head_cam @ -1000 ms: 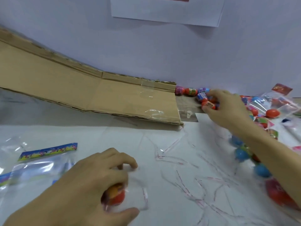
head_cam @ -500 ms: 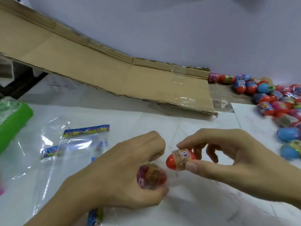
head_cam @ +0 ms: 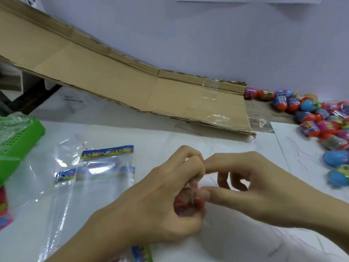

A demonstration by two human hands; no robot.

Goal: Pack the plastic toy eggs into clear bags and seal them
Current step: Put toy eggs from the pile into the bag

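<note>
Step in hand looks like loading: an egg going into the clear bag (head_cam: 190, 188) held at centre front of the white table (head_cam: 217, 142). No seal yet, I'd say.

Left hand (head_cam: 160, 197) is curled round the bag, with red eggs (head_cam: 186, 205) showing through the film inside its grip. Right hand (head_cam: 251, 186) meets it at the bag mouth, thumb and forefinger pinched there; whether they hold film or an egg I cannot tell, it's blurred.

Next move likely calls for seating the egg fully, then either another from the pile or folding the flap shut. Needs the mouth kept open with one hand.

Around, big to small:
- cardboard ramp (head_cam: 132, 76) along the back wall, lower end touching the table
- green basket (head_cam: 15, 140) at far left
- loose egg pile (head_cam: 321, 118) at right, well apart from the hands
- spare bags (head_cam: 98, 173) just left of the left hand

Nothing stands between the hands and the pile. Main risk is slippery film.
</note>
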